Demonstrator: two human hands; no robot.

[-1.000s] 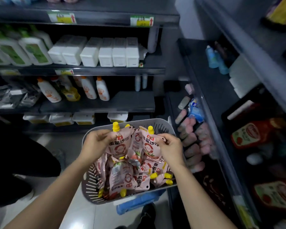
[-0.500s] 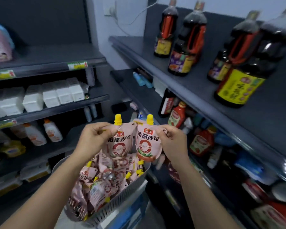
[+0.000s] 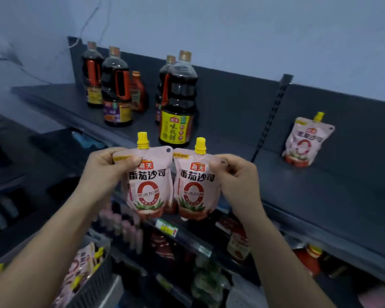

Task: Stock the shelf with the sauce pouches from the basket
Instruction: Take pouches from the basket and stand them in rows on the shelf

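My left hand (image 3: 102, 172) pinches the top left corner of a pink sauce pouch (image 3: 149, 185) with a yellow cap. My right hand (image 3: 236, 181) pinches the top right corner of a second pouch (image 3: 195, 190) of the same kind. Both pouches hang upright side by side in front of the dark top shelf (image 3: 298, 192). A third pouch (image 3: 305, 141) stands on that shelf at the right, leaning on the back panel. The grey basket (image 3: 98, 270) with several more pouches sits at the lower left.
Several dark soy sauce bottles (image 3: 177, 103) stand on the top shelf's left part, just behind the held pouches. A red sauce bottle (image 3: 138, 92) stands among them. Lower shelves below hold red bottles and packets. A slotted upright (image 3: 273, 112) divides the back panel.
Both hands have lifted the two pouches out of the basket and up to the top shelf. My view has swung up and to the right, so the basket has dropped to the lower left.
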